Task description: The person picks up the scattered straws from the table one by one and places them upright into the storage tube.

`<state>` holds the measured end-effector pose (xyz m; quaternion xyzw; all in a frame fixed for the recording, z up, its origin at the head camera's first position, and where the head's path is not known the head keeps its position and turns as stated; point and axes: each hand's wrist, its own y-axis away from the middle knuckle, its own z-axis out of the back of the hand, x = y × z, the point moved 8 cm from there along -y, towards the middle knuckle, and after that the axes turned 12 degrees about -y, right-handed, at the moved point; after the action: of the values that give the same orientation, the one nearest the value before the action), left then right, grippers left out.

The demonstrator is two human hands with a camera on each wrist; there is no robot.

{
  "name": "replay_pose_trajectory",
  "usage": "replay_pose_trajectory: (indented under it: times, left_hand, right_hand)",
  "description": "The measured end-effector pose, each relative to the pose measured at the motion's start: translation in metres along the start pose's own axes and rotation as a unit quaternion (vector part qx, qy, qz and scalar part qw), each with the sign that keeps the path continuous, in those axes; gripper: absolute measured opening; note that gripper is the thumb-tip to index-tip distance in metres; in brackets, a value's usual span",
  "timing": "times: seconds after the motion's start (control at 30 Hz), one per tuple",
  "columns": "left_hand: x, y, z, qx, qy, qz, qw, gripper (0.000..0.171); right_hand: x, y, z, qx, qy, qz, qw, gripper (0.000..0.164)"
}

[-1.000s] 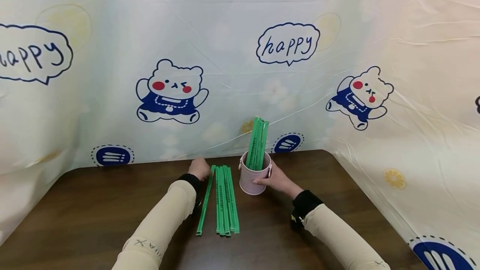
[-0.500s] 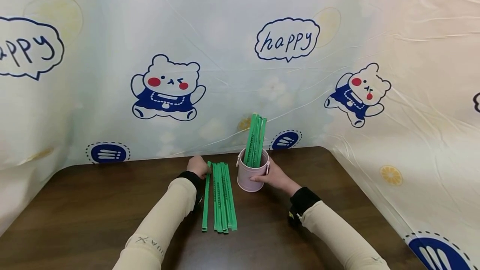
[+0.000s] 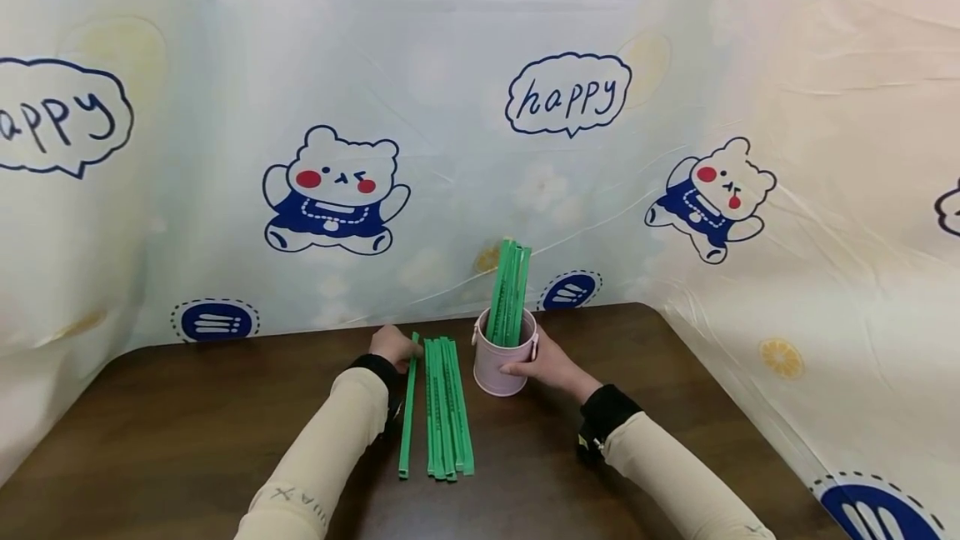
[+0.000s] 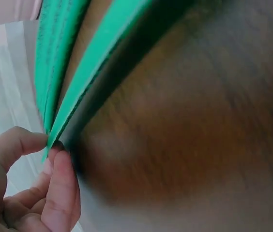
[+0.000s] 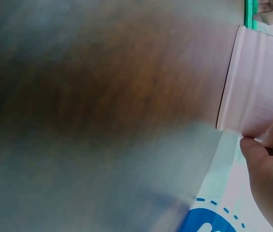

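In the head view my left hand (image 3: pixel 395 348) pinches the far end of a long, thin green packet (image 3: pixel 408 415). The left wrist view shows that packet (image 4: pixel 102 50) between thumb and fingertips, its far end between them. Just right of it lies a row of several matching green packets (image 3: pixel 447 415) with dark print, side by side on the table. Farther right stands a pink metal bucket (image 3: pixel 501 365) holding an upright bunch of green packets (image 3: pixel 510 290). My right hand (image 3: pixel 551 367) grips the bucket's right side, thumb across the front; its other fingers are mostly hidden behind.
The dark brown wooden table (image 3: pixel 187 440) ends at a rounded back edge. A pale curtain (image 3: pixel 465 148) with bear and "happy" prints hangs right behind it. The bucket stands close to that back edge.
The far end of the single green packet has shifted a little left, away from the row, with my left hand pinching it. My right hand stays on the bucket; the head view shifts slightly.
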<state>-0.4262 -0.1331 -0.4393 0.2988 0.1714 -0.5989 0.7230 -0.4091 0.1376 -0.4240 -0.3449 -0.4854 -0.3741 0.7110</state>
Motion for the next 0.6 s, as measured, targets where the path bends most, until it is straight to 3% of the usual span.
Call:
replay_pose_trajectory:
  times: [0.17,0.3,0.43,0.6]
  left_hand:
    - [-0.002,0.001,0.013,0.014,0.053,0.003,0.9985,0.053]
    - [-0.021,0.0,0.03,0.028,0.119,-0.018,0.9923,0.057]
    - [-0.059,0.01,0.057,0.026,0.164,-0.071,0.9835,0.045]
    - [-0.113,0.032,0.103,-0.015,0.198,-0.126,0.9719,0.036]
  right_hand:
    - [-0.001,-0.001,0.0,-0.002,-0.005,0.011,1.0,0.099]
    - [0.002,-0.002,0.002,-0.003,-0.006,0.019,1.0,0.098]
    - [0.001,0.0,0.0,0.005,-0.006,0.021,1.0,0.099]
    - [0.001,0.002,-0.005,0.009,-0.012,0.025,1.0,0.097]
